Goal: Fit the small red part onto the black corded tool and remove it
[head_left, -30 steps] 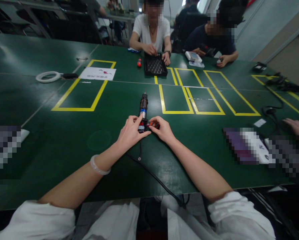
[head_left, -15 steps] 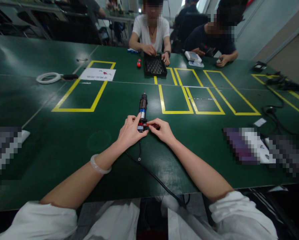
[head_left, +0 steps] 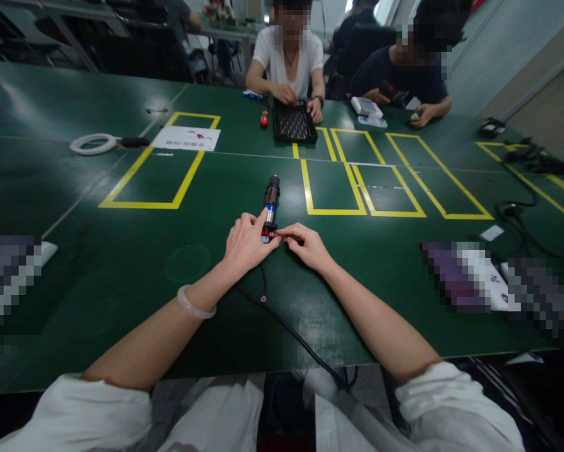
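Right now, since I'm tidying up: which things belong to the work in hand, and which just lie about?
In use:
cylindrical tool, in the left hand
orange piece, at the right hand
black cable, probably

Apparently lying about:
white ring
printed sheet
small white card

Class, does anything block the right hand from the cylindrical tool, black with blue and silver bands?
Nothing visible blocks the tool; only a small orange item lies at the fingertips of the right hand, near the left hand.
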{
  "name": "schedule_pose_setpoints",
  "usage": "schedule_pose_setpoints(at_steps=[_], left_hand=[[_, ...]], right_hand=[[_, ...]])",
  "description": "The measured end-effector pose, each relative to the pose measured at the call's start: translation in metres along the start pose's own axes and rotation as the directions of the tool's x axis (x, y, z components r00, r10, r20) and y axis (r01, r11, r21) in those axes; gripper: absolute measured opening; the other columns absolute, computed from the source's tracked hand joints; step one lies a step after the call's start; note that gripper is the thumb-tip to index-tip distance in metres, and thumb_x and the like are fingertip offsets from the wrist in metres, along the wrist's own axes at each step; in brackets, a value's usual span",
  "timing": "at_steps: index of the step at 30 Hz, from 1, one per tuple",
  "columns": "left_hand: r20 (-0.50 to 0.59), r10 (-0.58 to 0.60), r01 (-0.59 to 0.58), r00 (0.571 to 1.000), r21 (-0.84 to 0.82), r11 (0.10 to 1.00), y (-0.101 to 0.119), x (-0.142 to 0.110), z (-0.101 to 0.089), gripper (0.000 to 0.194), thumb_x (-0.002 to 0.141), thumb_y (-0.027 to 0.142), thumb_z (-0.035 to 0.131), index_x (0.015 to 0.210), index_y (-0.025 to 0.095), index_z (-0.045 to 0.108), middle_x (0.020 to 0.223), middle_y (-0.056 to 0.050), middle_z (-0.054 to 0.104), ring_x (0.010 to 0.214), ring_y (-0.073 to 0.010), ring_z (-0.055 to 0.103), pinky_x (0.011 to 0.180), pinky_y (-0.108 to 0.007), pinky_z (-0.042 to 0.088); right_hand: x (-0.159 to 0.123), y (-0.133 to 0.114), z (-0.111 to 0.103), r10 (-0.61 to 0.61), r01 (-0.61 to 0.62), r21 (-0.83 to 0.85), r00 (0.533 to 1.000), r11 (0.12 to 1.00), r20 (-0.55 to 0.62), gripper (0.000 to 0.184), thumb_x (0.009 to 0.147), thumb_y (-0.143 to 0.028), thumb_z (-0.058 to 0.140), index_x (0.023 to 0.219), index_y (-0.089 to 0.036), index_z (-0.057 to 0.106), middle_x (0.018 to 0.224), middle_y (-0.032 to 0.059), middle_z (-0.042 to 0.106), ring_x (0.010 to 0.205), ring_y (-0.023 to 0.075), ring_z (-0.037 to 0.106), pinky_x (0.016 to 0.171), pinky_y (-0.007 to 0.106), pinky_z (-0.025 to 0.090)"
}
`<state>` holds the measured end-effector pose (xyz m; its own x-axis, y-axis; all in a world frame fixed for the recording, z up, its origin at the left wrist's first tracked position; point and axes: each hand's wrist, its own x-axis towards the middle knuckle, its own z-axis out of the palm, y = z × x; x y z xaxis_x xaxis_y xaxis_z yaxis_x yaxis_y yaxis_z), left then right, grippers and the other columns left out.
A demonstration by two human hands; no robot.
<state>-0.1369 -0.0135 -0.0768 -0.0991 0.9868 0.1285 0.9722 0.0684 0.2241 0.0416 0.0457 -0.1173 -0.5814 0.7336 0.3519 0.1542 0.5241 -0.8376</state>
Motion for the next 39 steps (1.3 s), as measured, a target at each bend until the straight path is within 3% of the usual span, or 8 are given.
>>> schedule_pose_setpoints(at_steps=[7, 11, 21, 26, 30, 34, 37, 39], left_hand=[[0.023, 0.02, -0.021, 1.0, 0.034, 0.999, -0.019, 0.0, -0.008, 0.077, 0.084, 0.057, 0.054, 0.153, 0.027, 0.035, 0.118, -0.014, 0.05, 0.103, -0.0309, 0.052, 0.083, -0.041, 0.048], [0.031, -0.009, 0.008, 0.999, 0.061, 0.998, -0.043, 0.003, -0.014, 0.077, 0.085, 0.06, 0.051, 0.152, 0.026, 0.037, 0.121, -0.015, 0.049, 0.107, -0.0322, 0.052, 0.086, -0.043, 0.049], [0.043, -0.231, 0.232, 0.972, -0.033, 0.972, -0.162, 0.016, -0.043, 0.078, 0.082, 0.062, 0.055, 0.149, 0.022, 0.045, 0.121, -0.012, 0.047, 0.112, -0.0282, 0.05, 0.103, -0.044, 0.042], [0.044, -0.421, 0.42, 0.906, 0.044, 0.907, -0.216, 0.016, -0.061, 0.078, 0.083, 0.059, 0.056, 0.149, 0.02, 0.043, 0.114, -0.01, 0.049, 0.1, -0.0241, 0.05, 0.097, -0.04, 0.045], [0.004, -0.514, 0.508, 0.858, 0.146, 0.849, -0.252, 0.012, -0.068, 0.076, 0.085, 0.06, 0.05, 0.15, 0.023, 0.041, 0.125, -0.012, 0.05, 0.102, -0.0247, 0.049, 0.095, -0.039, 0.044], [-0.043, -0.515, 0.503, 0.856, 0.299, 0.811, -0.259, 0.003, -0.069, 0.074, 0.089, 0.065, 0.036, 0.15, 0.024, 0.039, 0.135, -0.013, 0.05, 0.105, -0.0273, 0.05, 0.094, -0.042, 0.044], [-0.137, -0.433, 0.453, 0.891, 0.339, 0.825, -0.249, -0.001, -0.068, 0.065, 0.089, 0.056, 0.041, 0.145, 0.022, 0.044, 0.136, -0.011, 0.051, 0.108, -0.0272, 0.05, 0.096, -0.043, 0.043], [-0.18, -0.399, 0.434, 0.899, 0.262, 0.862, -0.24, -0.002, -0.067, 0.061, 0.087, 0.05, 0.048, 0.14, 0.018, 0.048, 0.133, -0.013, 0.052, 0.107, -0.0275, 0.05, 0.093, -0.043, 0.045]], right_hand=[[0.0, -0.001, -0.001, 0.053, -0.052, 0.044, 0.998, 0.998, -0.016, 0.024, 0.086, -0.017, 0.053, 0.101, -0.019, 0.071, 0.1, 0.0049, 0.065, 0.08, 0.0132, 0.06, 0.071, 0.027, 0.049], [0.0, 0.001, -0.002, 0.081, -0.08, 0.048, 0.997, 0.996, -0.014, 0.02, 0.086, -0.017, 0.053, 0.096, -0.019, 0.07, 0.098, 0.0041, 0.065, 0.08, 0.0133, 0.06, 0.075, 0.028, 0.05], [0.0, 0.001, -0.003, 0.11, -0.11, 0.055, 0.994, 0.992, -0.002, 0.018, 0.087, -0.018, 0.054, 0.095, -0.019, 0.069, 0.092, 0.0028, 0.065, 0.076, 0.0133, 0.06, 0.076, 0.029, 0.049], [0.0, 0.0, -0.003, 0.118, -0.117, 0.061, 0.993, 0.991, -0.016, 0.017, 0.087, -0.02, 0.054, 0.094, -0.019, 0.069, 0.09, 0.0029, 0.065, 0.077, 0.014, 0.061, 0.077, 0.03, 0.05], [0.0, 0.0, -0.003, 0.127, -0.126, 0.057, 0.992, 0.99, -0.02, 0.017, 0.087, -0.021, 0.054, 0.094, -0.019, 0.07, 0.089, 0.0027, 0.066, 0.078, 0.014, 0.061, 0.077, 0.029, 0.05], [0.001, 0.0, -0.003, 0.132, -0.13, 0.057, 0.991, 0.99, -0.022, 0.017, 0.087, -0.022, 0.055, 0.094, -0.019, 0.07, 0.091, 0.0028, 0.067, 0.078, 0.014, 0.061, 0.078, 0.029, 0.05], [0.001, 0.001, -0.002, 0.136, -0.134, 0.063, 0.99, 0.989, -0.035, 0.017, 0.087, -0.023, 0.055, 0.095, -0.018, 0.07, 0.092, 0.0034, 0.068, 0.079, 0.0144, 0.062, 0.077, 0.029, 0.049], [0.002, 0.002, -0.002, 0.14, -0.136, 0.07, 0.989, 0.988, -0.044, 0.017, 0.087, -0.024, 0.056, 0.095, -0.019, 0.07, 0.092, 0.0035, 0.069, 0.08, 0.0147, 0.062, 0.078, 0.03, 0.049]])
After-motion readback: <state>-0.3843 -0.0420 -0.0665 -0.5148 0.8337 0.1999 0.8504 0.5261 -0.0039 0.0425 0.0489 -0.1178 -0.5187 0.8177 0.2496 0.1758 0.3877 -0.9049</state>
